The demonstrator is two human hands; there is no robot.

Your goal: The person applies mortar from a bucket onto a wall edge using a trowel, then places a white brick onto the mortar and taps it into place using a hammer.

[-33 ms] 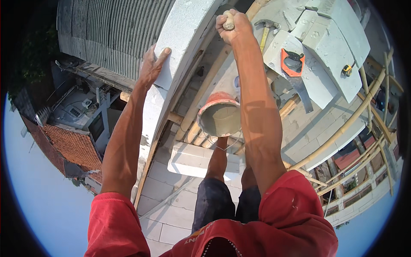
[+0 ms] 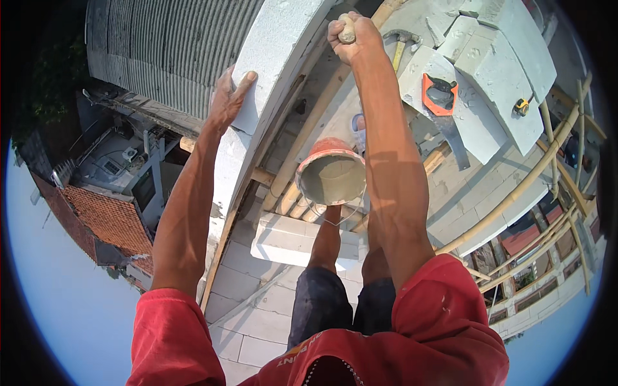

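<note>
My left hand rests on the edge of a white lightweight block along the top of the wall. Its thumb lies stretched on the upper face, apart from the fingers, which reach down the outer side and are partly hidden. Farther right, my right hand is wrapped round a pale handle with a rounded end; the rest of that tool is hidden behind the fist. Between my arms and nearer my legs stands a red bucket with grey wet mortar in it.
At the right, a stack of white blocks bears an orange-handled handsaw and a tape measure. A claw hammer lies beside it. Bamboo poles run along the right. A corrugated roof lies beyond the wall.
My right hand and forearm have shifted slightly to the right, with the handle still in the fist. My left hand has stayed in place on the block.
</note>
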